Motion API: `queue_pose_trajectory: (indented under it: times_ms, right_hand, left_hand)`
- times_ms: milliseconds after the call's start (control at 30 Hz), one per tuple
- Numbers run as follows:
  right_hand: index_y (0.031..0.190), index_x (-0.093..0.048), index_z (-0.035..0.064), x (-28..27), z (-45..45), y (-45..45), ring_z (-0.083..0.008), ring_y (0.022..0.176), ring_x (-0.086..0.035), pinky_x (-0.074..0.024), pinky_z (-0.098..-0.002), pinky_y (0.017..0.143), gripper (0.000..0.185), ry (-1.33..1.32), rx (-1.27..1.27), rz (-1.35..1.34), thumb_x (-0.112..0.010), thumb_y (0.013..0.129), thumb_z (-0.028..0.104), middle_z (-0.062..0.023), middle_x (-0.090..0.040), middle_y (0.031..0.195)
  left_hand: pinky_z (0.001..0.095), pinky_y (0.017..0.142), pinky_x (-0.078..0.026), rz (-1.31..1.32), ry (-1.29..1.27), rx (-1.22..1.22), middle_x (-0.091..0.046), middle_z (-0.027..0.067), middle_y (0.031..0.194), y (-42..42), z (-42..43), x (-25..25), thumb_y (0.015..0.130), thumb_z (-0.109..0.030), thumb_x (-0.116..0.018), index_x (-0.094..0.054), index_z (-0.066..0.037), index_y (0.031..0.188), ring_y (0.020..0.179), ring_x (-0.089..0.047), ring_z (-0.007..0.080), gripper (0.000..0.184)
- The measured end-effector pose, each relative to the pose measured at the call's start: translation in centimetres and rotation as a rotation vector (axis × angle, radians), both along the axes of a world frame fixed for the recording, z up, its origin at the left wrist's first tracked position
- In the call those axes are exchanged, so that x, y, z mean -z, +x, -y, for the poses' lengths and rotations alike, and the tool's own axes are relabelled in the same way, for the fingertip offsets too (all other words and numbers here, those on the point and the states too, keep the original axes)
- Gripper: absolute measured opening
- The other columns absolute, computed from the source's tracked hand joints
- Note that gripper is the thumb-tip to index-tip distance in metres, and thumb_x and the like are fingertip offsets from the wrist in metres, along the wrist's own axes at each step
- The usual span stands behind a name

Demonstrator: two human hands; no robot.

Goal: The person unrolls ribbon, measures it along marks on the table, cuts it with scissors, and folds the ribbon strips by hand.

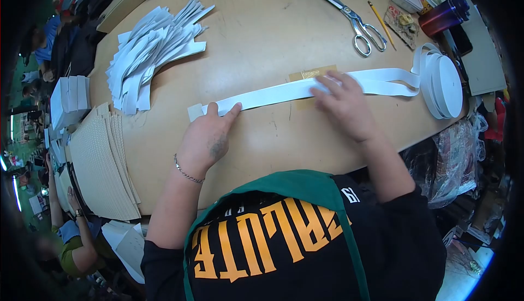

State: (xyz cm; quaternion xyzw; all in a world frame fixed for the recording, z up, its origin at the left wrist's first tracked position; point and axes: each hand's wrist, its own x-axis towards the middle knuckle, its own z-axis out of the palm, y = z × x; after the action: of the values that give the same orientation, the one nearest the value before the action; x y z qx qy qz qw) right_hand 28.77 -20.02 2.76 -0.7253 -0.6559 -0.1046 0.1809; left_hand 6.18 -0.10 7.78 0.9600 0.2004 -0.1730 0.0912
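Note:
A long white elastic band (273, 94) lies stretched flat across the table, running from a roll (448, 86) at the right. My left hand (204, 137) presses its left end down, thumb and index finger spread apart on the band beside a small pale piece of tape (195, 112). Over the band's middle is my right hand (344, 104), fingers apart and blurred by motion; whether it touches the band I cannot tell. Under the band, near the right fingers, a yellowish tape marking (305, 75) shows on the tabletop.
A heap of cut white strips (155, 55) lies at the back left, with stacked beige sheets (103, 164) below it. Large scissors (352, 20) and a pencil (382, 25) lie at the back right, near a purple-red tumbler (443, 17). Other people sit at the far left.

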Motion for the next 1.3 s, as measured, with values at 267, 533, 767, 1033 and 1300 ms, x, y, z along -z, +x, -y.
queue_pose_trajectory:
  times_ms: [267,533,767,1033,1300]
  right_hand:
    - [0.102,-0.064,0.0116,2.1,-1.5,1.4,-0.0291,0.114,-0.052,-0.0433,-0.0419,0.093,0.025,-0.084,-0.023,-0.202,-0.058,0.077,0.010,-0.0074,-0.060,0.117]
    - [0.108,-0.062,0.0119,1.1,-1.3,1.0,-0.0286,0.116,-0.050,-0.0413,-0.0414,0.095,0.029,-0.179,-0.034,-0.118,-0.054,0.080,0.011,-0.0069,-0.057,0.118]
    - [0.112,-0.060,0.0079,-0.1,-1.7,-1.5,-0.0291,0.113,-0.049,-0.0387,-0.0419,0.095,0.034,-0.198,0.073,0.038,-0.052,0.080,0.015,-0.0098,-0.053,0.118]
    - [0.125,-0.053,0.0069,0.8,-1.4,-6.9,-0.0292,0.123,-0.042,-0.0328,-0.0456,0.098,0.046,-0.226,0.104,-0.120,-0.054,0.087,0.033,-0.0119,-0.046,0.133]
    - [0.131,-0.048,0.0077,1.2,-1.7,-7.6,-0.0310,0.128,-0.037,-0.0281,-0.0522,0.101,0.062,-0.270,0.157,-0.160,-0.051,0.086,0.051,-0.0138,-0.043,0.135]
  left_hand:
    - [0.0391,0.065,-0.053,-0.013,-0.004,0.003,-0.053,0.0201,0.094,0.1,-0.1,0.0,0.076,0.001,-0.052,-0.049,-0.019,0.132,0.067,-0.062,0.0332,0.060]
    - [0.0389,0.065,-0.053,-0.014,-0.012,-0.008,-0.052,0.0190,0.093,0.2,-0.1,-0.3,0.076,0.000,-0.053,-0.050,-0.019,0.132,0.068,-0.062,0.0322,0.059]
    - [0.0383,0.065,-0.053,-0.019,-0.022,-0.014,-0.053,0.0185,0.095,0.1,-0.2,-0.2,0.076,0.000,-0.053,-0.050,-0.020,0.132,0.068,-0.063,0.0318,0.060]
    - [0.0381,0.065,-0.053,-0.017,-0.021,-0.016,-0.053,0.0181,0.095,0.1,-0.2,-0.1,0.076,0.000,-0.053,-0.050,-0.020,0.132,0.069,-0.063,0.0317,0.059]
    - [0.0382,0.065,-0.053,-0.039,-0.022,-0.014,-0.053,0.0180,0.095,0.4,-0.1,-0.6,0.077,-0.001,-0.052,-0.050,-0.019,0.132,0.069,-0.063,0.0319,0.058]
